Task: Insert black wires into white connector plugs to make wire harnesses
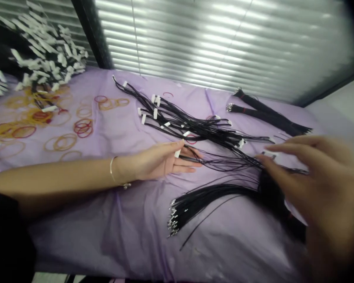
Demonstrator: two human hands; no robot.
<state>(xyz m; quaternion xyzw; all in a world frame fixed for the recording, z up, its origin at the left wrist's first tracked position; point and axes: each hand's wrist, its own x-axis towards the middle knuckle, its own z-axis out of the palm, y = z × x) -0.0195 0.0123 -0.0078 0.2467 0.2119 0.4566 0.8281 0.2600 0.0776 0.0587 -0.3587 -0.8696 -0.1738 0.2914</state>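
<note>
My left hand lies palm up on the purple cloth, fingers stretched out, their tips touching thin black cords with white tags. My right hand hovers close to the camera, blurred, fingers spread over the near end of a bundle of black cords with metal clasps. Whether it grips a strand is hidden. The bundle fans out toward the front edge.
Two bound black cord bundles lie at the back right. Loose rubber bands in red and yellow are scattered at the left. A heap of white tags sits at the far left. Window blinds stand behind the table.
</note>
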